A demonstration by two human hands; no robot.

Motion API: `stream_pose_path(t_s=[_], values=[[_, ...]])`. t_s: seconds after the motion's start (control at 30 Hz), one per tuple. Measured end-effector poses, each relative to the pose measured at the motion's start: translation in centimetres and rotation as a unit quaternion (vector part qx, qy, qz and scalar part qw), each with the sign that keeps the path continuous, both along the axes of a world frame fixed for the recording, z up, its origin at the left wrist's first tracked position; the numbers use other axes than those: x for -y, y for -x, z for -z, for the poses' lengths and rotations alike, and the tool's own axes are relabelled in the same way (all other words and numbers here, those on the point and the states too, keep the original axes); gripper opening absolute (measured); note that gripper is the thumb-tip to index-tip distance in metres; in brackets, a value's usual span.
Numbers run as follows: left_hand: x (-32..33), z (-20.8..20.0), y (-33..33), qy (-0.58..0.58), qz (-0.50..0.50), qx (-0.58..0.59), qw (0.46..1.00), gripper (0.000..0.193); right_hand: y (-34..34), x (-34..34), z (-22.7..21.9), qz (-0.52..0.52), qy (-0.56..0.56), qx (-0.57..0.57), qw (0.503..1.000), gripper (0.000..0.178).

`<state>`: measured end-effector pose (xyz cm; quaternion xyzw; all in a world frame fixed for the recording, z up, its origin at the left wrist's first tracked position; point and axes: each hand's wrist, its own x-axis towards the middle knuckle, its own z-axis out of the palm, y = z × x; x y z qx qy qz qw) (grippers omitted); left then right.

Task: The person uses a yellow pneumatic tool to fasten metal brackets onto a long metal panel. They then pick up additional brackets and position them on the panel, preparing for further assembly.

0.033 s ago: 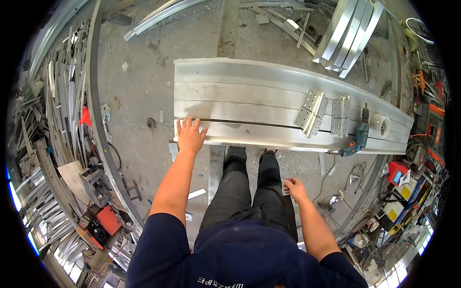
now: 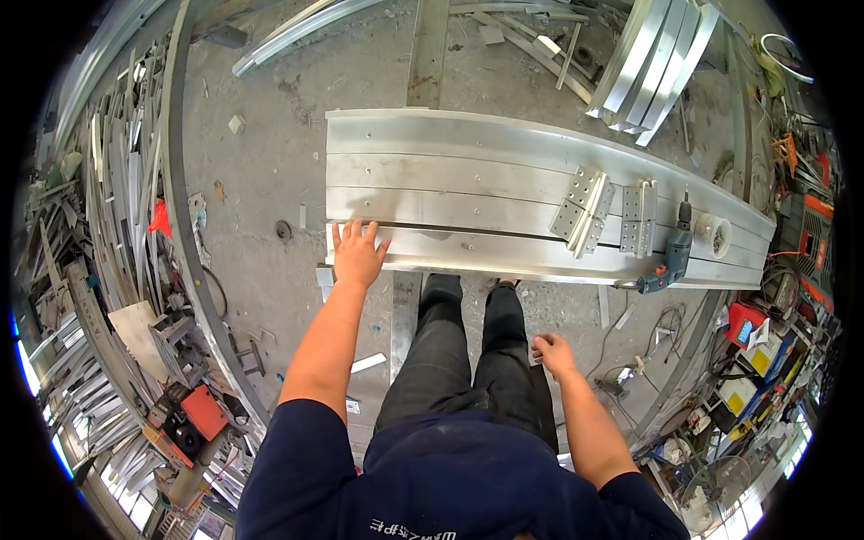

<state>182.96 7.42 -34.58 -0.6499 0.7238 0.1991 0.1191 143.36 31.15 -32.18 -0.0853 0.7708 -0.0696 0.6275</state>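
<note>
A long silver metal panel [image 2: 423,171] of several joined strips lies in front of me. My left hand [image 2: 358,256] rests on its near left edge, fingers spread flat beside a dark gap between two strips. My right hand [image 2: 555,355] hangs beside my right leg, off the panel, its fingers curled; whether something small is in them is hidden. Toward the panel's right lie a group of perforated metal hinges [image 2: 583,212] and a second hinge group [image 2: 638,219]. Beyond them are a teal power drill [image 2: 670,259] with its bit pointing away and a round white tub [image 2: 713,236] of small fasteners.
Metal offcuts [image 2: 130,198] crowd the left side behind a long rail [image 2: 176,180]. Bundled silver profiles [image 2: 648,67] lie at the far right. Tools and a red case [image 2: 745,324] clutter the right. Cables [image 2: 670,324] lie on the floor near the drill.
</note>
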Motion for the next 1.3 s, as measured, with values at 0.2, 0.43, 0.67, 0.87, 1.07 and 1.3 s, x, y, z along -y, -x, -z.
stream_pose_path(t_s=[0.2, 0.43, 0.67, 0.87, 1.07, 1.3], values=[[-0.9, 0.8, 0.6, 0.046, -0.048, -0.149, 0.987, 0.043, -0.1, 0.7, -0.8, -0.017, -0.003, -0.005, 1.0, 0.034], [-1.1, 1.3, 2.7, 0.022, -0.068, -0.262, 0.962, 0.039, -0.2, 1.2, -1.3, -0.028, -0.007, -0.006, 1.0, 0.033], [-1.0, 0.4, 5.1, 0.04, 0.029, -0.213, 0.976, 0.041, 0.1, 0.6, -0.7, -0.02, -0.016, -0.009, 1.0, 0.032], [1.9, 1.7, 5.0, 0.116, -0.022, -0.107, 0.987, 0.066, 1.7, -0.6, 2.1, 0.063, 0.023, 0.018, 0.998, 0.033], [2.7, 1.1, 5.2, 0.104, 0.001, -0.07, 0.992, 0.081, 3.0, 1.0, 2.1, 0.135, 0.032, 0.01, 0.99, 0.034], [-2.7, 0.2, 8.3, 0.023, 0.027, -0.059, 0.998, 0.078, 6.2, -3.3, 1.4, 0.204, 0.049, 0.005, 0.978, 0.031]])
